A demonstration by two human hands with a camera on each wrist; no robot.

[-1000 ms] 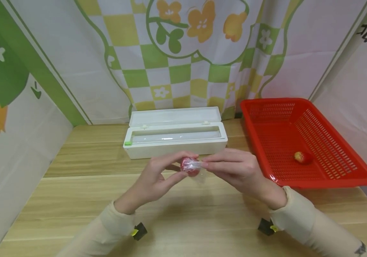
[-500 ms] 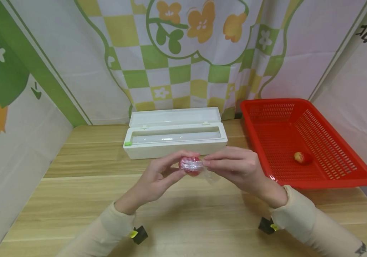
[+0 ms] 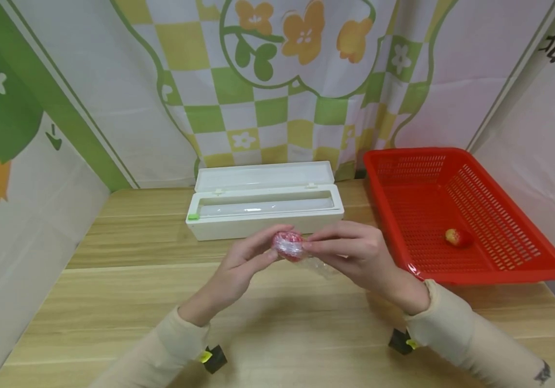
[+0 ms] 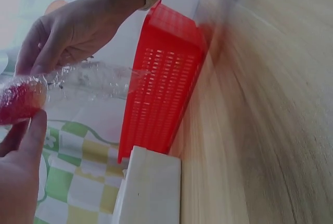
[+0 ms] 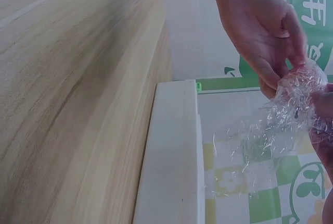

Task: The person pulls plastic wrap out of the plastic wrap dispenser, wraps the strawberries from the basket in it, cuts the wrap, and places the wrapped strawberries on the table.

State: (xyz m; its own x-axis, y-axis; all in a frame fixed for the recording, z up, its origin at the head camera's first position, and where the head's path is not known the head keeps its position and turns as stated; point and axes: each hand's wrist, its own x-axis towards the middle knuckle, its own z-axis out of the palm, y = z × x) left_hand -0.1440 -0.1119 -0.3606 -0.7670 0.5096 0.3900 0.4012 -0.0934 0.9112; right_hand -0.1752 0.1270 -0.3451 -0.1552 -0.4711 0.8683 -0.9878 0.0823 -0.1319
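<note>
A small red-and-yellow fruit (image 3: 288,245), wrapped in clear cling film, is held above the table in front of the white box. My left hand (image 3: 240,261) holds it from the left between thumb and fingers. With its fingertips, my right hand (image 3: 355,249) pinches the film at the fruit's right side. A loose tail of cling film (image 5: 255,140) hangs below the right fingers in the right wrist view. The fruit's yellowish part (image 4: 37,95) shows through the film in the left wrist view. My right fingers partly hide the fruit's right side.
Behind the hands stands a white film dispenser box (image 3: 267,225), lid raised, with a roll of film (image 3: 265,207) inside. At the right, a red plastic basket (image 3: 388,215) holds another red-and-yellow fruit (image 3: 458,237). A printed curtain (image 3: 272,113) hangs along the table's back.
The fruit has turned a little in my left hand, and the left fingers have shifted around it. The loose film tail now stretches farther to the lower right. Basket and box are unmoved.
</note>
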